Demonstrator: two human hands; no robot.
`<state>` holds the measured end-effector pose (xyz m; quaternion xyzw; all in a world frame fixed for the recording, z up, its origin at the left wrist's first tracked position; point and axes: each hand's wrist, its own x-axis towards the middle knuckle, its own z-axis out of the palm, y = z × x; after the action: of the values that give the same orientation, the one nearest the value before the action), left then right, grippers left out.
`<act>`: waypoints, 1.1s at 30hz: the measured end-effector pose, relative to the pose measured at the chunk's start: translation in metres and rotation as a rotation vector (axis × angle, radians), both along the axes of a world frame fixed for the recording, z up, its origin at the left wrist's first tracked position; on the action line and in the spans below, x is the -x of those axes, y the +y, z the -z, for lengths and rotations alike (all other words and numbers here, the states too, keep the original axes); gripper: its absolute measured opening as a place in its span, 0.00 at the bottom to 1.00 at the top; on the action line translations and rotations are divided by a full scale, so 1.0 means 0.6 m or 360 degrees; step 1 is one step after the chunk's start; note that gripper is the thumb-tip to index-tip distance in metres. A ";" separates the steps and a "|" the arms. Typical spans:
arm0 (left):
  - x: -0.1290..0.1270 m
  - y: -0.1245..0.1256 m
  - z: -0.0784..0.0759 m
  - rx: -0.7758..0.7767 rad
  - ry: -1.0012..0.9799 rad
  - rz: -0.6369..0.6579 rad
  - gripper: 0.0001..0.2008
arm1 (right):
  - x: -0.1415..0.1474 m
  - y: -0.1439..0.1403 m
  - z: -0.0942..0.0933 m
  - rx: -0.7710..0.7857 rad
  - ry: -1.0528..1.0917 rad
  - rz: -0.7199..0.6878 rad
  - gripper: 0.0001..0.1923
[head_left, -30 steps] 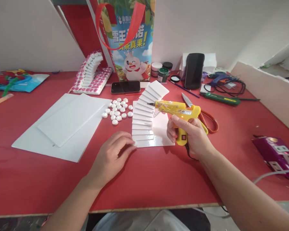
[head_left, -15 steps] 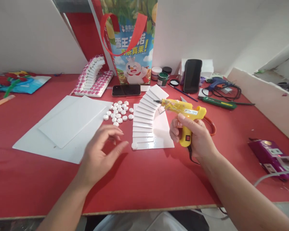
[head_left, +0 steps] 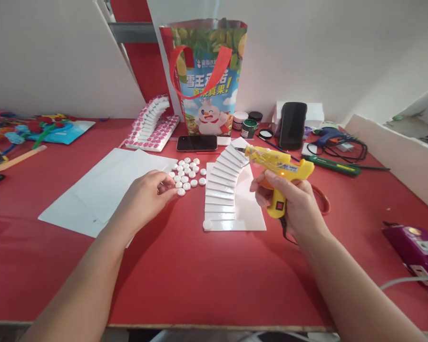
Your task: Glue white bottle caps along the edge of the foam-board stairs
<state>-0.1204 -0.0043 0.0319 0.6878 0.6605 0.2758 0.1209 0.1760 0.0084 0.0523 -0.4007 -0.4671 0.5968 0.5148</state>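
Table: red, spans the bench; work area at centre.

Bag: printed, red handles, upright at the back.

White sheets: two, overlapping, left of centre, partly behind the left arm.

Board: white, flat at centre, carrying the curved run of strips.

Model: pink-and-white, curved steps on a base, just left of the bag; edges fully dotted.

Glue gun: yellow, nozzle pointing left over the far end of the strips. Right hand closed firmly round its handle.

Left hand: at the near edge of the disc pile, thumb and forefinger slightly parted. Cannot tell whether a disc is gripped.

Strips: white, overlapping in stepped order, fanned into a curve; this part looks complete.

Discs: small, white; most loose between sheets and board. One disc sits at the board's near left corner, by the lowest strip.

Progress, judged: strips done, disc work barely begun; nearly all discs remain unplaced.
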 end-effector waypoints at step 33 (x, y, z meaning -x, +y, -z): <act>-0.059 0.052 -0.016 0.0330 -0.1320 0.0185 0.10 | -0.018 0.008 0.022 -0.0033 -0.0012 -0.0112 0.12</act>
<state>-0.0848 0.0266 0.0412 0.5390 0.5405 0.4538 0.4598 0.1870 0.0134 0.0390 -0.3807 -0.4891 0.6082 0.4959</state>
